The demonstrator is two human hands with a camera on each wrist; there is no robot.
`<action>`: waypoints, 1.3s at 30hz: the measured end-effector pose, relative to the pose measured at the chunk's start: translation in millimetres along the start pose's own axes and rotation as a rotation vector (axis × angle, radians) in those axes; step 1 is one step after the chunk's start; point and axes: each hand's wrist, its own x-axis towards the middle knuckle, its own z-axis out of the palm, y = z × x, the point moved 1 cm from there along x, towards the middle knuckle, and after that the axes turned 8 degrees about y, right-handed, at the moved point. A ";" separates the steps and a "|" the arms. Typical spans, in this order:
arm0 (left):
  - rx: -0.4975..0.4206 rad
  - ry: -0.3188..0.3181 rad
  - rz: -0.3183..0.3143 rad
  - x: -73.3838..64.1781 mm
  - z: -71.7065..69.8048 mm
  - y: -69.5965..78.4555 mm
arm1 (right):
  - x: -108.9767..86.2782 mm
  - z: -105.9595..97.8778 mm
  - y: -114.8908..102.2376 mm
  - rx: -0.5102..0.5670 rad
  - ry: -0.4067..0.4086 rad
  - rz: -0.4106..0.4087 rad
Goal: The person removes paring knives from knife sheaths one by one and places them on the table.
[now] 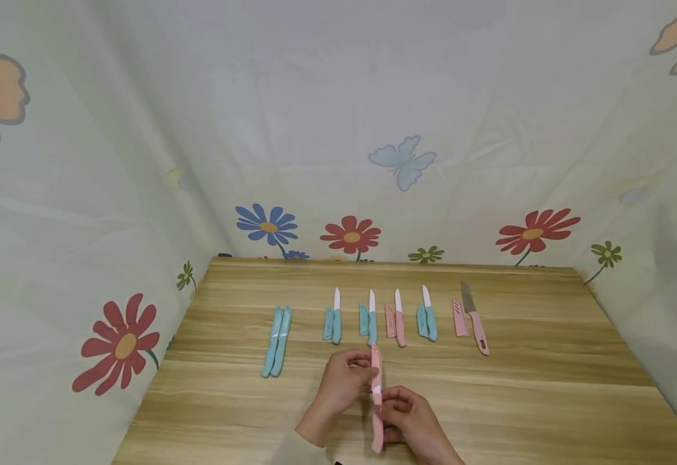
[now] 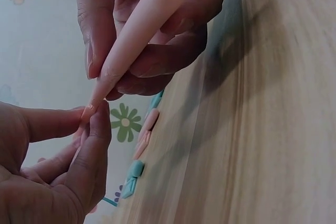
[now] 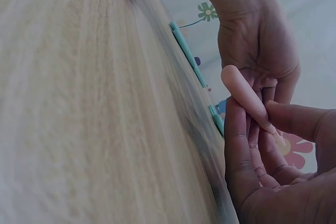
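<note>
A pink paring knife (image 1: pixel 377 431) is held upright-on in the head view, its handle toward me, its blade end in a pink sheath (image 1: pixel 376 361). My left hand (image 1: pixel 340 381) pinches the sheath between thumb and fingers. My right hand (image 1: pixel 413 418) grips the handle close to where it meets the sheath. In the left wrist view the pink handle (image 2: pixel 139 27) slants above the table, and the fingers hide most of the sheath. The handle's rounded butt (image 3: pixel 236 82) also shows in the right wrist view.
Two sheathed teal knives (image 1: pixel 276 342) lie side by side at left. Beyond the hands several bare-bladed knives, including a teal one (image 1: pixel 337 326) and a pink one (image 1: pixel 400 326), lie beside their sheaths. A larger pink-handled knife (image 1: pixel 478 329) and its sheath (image 1: pixel 460 318) are at right.
</note>
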 end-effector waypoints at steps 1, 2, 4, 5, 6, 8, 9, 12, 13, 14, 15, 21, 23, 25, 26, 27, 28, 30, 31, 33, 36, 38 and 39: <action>0.002 0.001 0.000 0.6 0.0 -0.6 | 0.2 -0.1 0.3 0.002 -0.001 0.000; 0.005 0.000 0.001 1.1 -0.1 -1.1 | 0.4 -0.2 0.5 0.003 -0.002 0.001; 0.008 -0.002 -0.002 1.9 -0.2 -2.0 | 0.7 -0.2 0.8 0.003 -0.004 0.002; 0.009 -0.003 -0.003 2.2 -0.2 -2.2 | 0.8 -0.2 0.9 0.003 -0.006 0.002; 0.011 -0.004 -0.004 2.5 -0.4 -2.6 | 1.0 -0.2 1.0 0.003 -0.007 0.004; 0.011 -0.005 -0.003 2.7 -0.6 -2.8 | 1.1 -0.1 1.1 0.002 -0.009 0.004; 0.012 -0.006 -0.004 3.0 -0.8 -3.0 | 1.1 0.0 1.2 0.001 -0.010 0.004; 0.012 -0.008 -0.005 3.7 -1.2 -3.2 | 1.1 0.1 1.8 0.002 -0.012 0.000; 0.011 -0.009 -0.007 3.8 -1.4 -3.0 | 1.2 0.1 2.2 0.003 -0.014 -0.002; 0.011 -0.010 -0.010 3.9 -1.6 -3.0 | 1.3 0.0 2.6 0.004 -0.015 -0.002; 0.011 -0.011 -0.012 4.0 -1.7 -3.1 | 1.4 0.0 3.1 0.004 -0.018 -0.003; 0.008 -0.018 -0.019 4.1 -2.8 -3.3 | 0.9 0.5 4.7 -0.013 -0.018 -0.002; 0.008 -0.019 -0.021 4.0 -3.2 -3.2 | 0.3 0.7 4.7 -0.019 -0.017 -0.003; 0.005 -0.019 -0.024 3.9 -3.0 -3.3 | 0.0 0.5 5.0 -0.023 -0.018 -0.006; 0.004 -0.018 -0.026 4.0 -3.0 -3.3 | -0.1 0.4 5.2 -0.025 -0.019 -0.007; 0.003 -0.016 -0.027 4.0 -2.9 -3.3 | -0.1 0.2 5.5 -0.027 -0.021 -0.008; 0.002 -0.014 -0.029 4.1 -2.9 -3.2 | -0.1 0.0 5.9 -0.029 -0.022 -0.008; -0.001 -0.010 -0.031 4.1 -2.7 -3.3 | -0.3 -0.4 6.5 -0.032 -0.023 -0.008; -0.004 -0.007 -0.033 4.1 -2.5 -3.4 | -0.3 -0.6 6.8 -0.035 -0.024 -0.008; -0.010 -0.005 -0.035 4.1 -2.5 -3.3 | -0.5 -0.9 7.2 -0.042 -0.026 -0.008; -0.013 -0.003 -0.034 4.3 -2.3 -3.6 | -0.8 -1.3 7.7 -0.047 -0.030 -0.004; -0.013 -0.002 -0.033 4.3 -2.3 -3.6 | -1.1 -1.3 7.8 -0.047 -0.033 0.001; -0.014 0.000 -0.032 4.3 -2.2 -3.6 | -1.2 -1.2 7.8 -0.046 -0.034 0.004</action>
